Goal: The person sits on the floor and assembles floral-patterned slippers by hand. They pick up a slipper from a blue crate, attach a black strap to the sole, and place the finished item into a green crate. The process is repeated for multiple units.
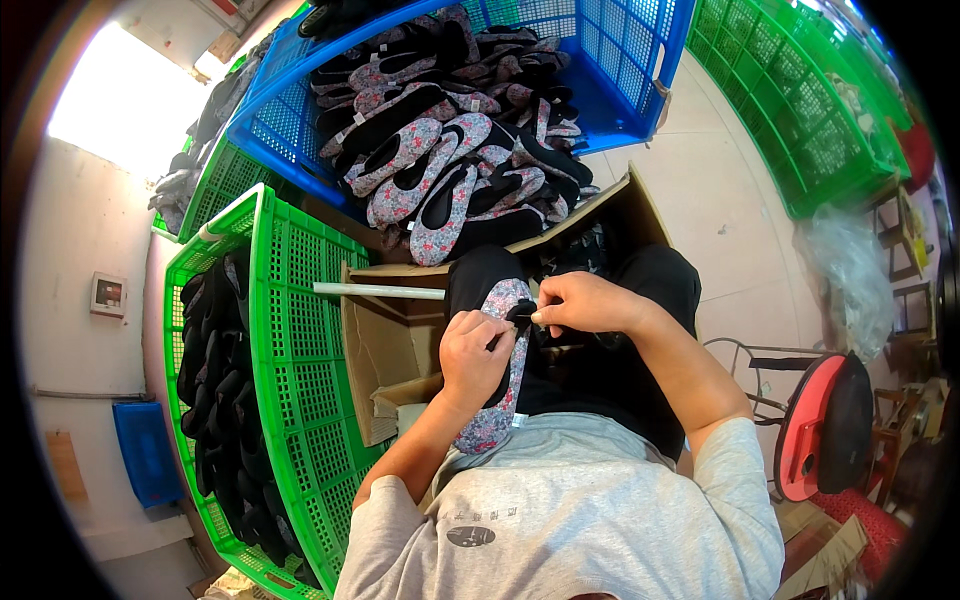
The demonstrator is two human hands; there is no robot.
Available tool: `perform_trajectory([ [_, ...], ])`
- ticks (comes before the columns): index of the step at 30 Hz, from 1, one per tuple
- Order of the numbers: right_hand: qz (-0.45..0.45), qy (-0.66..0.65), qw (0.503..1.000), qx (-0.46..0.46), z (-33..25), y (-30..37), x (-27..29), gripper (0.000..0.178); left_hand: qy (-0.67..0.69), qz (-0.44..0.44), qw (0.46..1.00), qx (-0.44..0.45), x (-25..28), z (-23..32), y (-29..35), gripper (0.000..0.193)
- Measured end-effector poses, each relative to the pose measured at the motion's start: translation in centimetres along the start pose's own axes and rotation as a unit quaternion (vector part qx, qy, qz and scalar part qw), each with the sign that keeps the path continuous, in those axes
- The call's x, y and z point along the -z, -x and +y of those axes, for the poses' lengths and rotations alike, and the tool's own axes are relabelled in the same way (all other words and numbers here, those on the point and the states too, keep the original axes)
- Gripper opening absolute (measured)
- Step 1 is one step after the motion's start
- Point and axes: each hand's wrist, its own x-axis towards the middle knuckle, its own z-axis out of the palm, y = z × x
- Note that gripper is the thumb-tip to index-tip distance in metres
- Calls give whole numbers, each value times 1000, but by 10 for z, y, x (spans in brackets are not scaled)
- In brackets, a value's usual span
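A floral slipper (484, 432), grey-white with pink flowers, lies lengthwise over my lap with its toe pointing away from me. My left hand (474, 352) is closed on its side near the toe. My right hand (585, 303) pinches a small black piece (521, 311) at the slipper's front, just beside the left fingertips. What exactly the black piece is, I cannot make out. A small white tag (519, 420) sticks out from the slipper's edge. Beyond my knees many similar slippers (440, 215) are piled up.
Behind the pile stands a blue plastic crate (615, 90). A green crate (310, 380) with black slippers (225, 390) is at my left. An opened cardboard box (375, 350) sits by my legs, with a pale rod (380, 291) across it. At right are a red-black stool (815, 430) and green crates (790, 110).
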Motion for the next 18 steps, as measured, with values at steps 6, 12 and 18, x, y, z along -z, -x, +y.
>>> perform_trajectory([
  [6, 14, 14, 1000, 10, 3, -2, -3, 20, 2, 1, 1000, 3, -2, -2, 1, 13],
  [12, 36, 9, 999, 7, 0, -1, -8, 20, -1, -2, 1000, 7, 0, -1, -1, 13],
  [18, 38, -5, 999, 25, 6, -1, -8, 19, -1, -3, 1000, 5, 1, 0, -2, 13],
])
